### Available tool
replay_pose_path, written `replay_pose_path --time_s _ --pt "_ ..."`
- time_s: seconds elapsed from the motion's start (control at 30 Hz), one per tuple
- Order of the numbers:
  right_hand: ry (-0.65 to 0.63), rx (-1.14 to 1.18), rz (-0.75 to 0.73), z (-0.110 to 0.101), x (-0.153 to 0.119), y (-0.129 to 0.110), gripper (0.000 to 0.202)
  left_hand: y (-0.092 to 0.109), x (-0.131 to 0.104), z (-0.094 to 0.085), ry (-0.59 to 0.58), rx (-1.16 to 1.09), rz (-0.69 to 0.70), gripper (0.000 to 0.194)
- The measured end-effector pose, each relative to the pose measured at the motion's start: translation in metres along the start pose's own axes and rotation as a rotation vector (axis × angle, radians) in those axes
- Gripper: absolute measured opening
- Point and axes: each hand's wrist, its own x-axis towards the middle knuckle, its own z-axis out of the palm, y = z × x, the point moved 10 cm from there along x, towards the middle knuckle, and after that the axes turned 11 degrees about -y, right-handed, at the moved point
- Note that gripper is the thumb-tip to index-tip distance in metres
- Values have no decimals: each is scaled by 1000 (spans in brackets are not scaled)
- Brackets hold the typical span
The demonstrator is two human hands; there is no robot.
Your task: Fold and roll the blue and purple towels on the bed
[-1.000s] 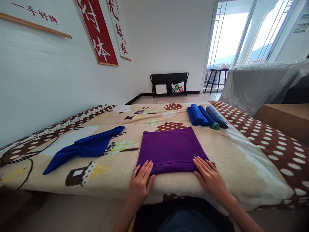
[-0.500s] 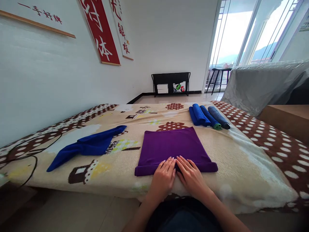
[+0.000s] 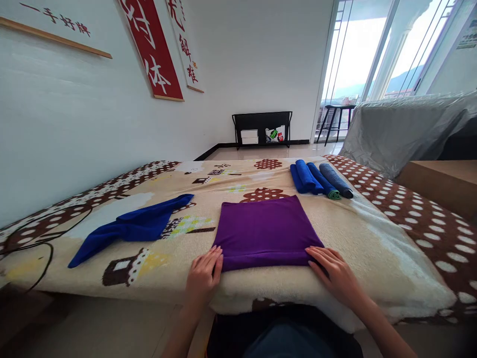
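Observation:
A purple cloth (image 3: 266,226) lies flat on the bed, its near edge turned into a narrow roll. At the left end of that roll, my left hand (image 3: 204,268) has its fingers closed around the edge. My right hand (image 3: 331,268) grips the right end the same way, with the thumb on the near side. Left of the purple cloth lies a crumpled blue cloth (image 3: 136,223). Several rolled blue cloths (image 3: 307,179) rest side by side beyond it at the right, next to a grey-blue roll (image 3: 335,180).
The patterned blanket (image 3: 238,288) covers the bed. A black cable (image 3: 50,258) curves over its left side. A brown box (image 3: 439,184) and a plastic-covered piece of furniture (image 3: 398,129) stand at the right. Against the far wall is a black rack (image 3: 262,122).
My hands have moved apart, from the middle of the roll out to its two ends. The view has shifted slightly.

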Motion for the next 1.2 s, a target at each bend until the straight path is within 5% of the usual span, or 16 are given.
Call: replay_pose_path --time_s 0.13,0.3,0.5,0.73,1.2 --pt "42 -97 53 -6 -17 24 36 -20 -11 -10 77 85 -40 22" --pt "134 -170 40 -18 -36 25 40 -5 -17 -33 169 74 23 35" --pt "76 -123 -68 -14 -47 27 44 21 -21 -23 -53 8 205 53" --pt "17 -30 17 -12 -32 40 39 -19 -20 3 -98 -184 66 32" --pt "37 95 57 -25 -22 59 24 -54 -28 -11 16 -396 -187 21"
